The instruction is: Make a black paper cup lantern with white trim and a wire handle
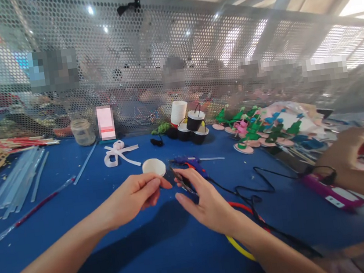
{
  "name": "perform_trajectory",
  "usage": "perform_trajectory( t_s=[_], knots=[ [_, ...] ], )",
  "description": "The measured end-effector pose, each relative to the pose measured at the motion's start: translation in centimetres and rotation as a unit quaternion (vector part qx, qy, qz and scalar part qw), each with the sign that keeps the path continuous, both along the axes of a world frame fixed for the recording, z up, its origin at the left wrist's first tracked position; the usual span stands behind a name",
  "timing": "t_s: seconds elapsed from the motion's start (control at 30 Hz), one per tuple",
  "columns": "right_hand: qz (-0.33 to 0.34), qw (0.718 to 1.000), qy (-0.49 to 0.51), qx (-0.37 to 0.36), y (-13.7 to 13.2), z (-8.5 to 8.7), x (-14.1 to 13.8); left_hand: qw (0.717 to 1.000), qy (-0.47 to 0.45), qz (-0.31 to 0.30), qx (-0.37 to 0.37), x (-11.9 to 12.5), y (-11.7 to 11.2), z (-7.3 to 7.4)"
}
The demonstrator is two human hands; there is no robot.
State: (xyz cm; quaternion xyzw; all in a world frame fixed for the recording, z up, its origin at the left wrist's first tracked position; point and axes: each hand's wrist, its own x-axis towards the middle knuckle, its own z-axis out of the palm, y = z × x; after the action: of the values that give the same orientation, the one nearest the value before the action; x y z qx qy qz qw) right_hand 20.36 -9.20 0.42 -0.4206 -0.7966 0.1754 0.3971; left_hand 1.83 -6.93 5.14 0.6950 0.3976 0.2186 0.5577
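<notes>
My left hand (142, 192) is closed in a pinch at the near edge of a white round disc (153, 165), its fingertips partly covering it. In my right hand (201, 200) is a dark metal tool that looks like small snips (183, 181), partly hidden by the fingers and held just right of the left fingertips. Behind the right hand lies a blue glue gun (193, 162) with a clear glue stick (211, 159) at its back. A loose white ribbon (122, 151) runs up to the disc's left side.
Clear glue sticks (18, 183) and a jar (83, 132) are at the left. Black-and-white cups (196, 120) stand at the back, beside green felt plants (248, 133). Black cable (267, 179) leads to a purple power strip (333, 193), near another person's arm (348, 169).
</notes>
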Motion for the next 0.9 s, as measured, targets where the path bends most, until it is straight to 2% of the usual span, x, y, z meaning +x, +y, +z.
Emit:
perform_trajectory(
  t_s=[0.23, 0.37, 0.53, 0.73, 0.9],
  knots=[
    [-0.015, 0.998, -0.059, 0.035, 0.4, -0.6, 0.4, 0.990, -0.081, -0.049, -0.106, 0.1, 0.6, -1.1],
    [-0.008, 0.996, -0.080, 0.043, 0.3, -0.9, 0.5, 0.966, -0.142, -0.084, -0.199, -0.1, 0.8, -1.4],
    [-0.014, 0.994, -0.107, 0.034, 0.2, -1.0, 0.4, 0.935, -0.184, -0.112, -0.280, -0.3, 0.9, -1.8],
    [-0.001, 0.994, -0.106, 0.033, 0.0, -0.8, 0.3, 0.904, -0.215, -0.145, -0.341, -0.3, 1.4, -2.2],
    [0.004, 0.994, -0.105, 0.027, -0.1, -0.9, 0.2, 0.897, -0.220, -0.156, -0.349, -0.4, 1.5, -2.5]
  ],
)
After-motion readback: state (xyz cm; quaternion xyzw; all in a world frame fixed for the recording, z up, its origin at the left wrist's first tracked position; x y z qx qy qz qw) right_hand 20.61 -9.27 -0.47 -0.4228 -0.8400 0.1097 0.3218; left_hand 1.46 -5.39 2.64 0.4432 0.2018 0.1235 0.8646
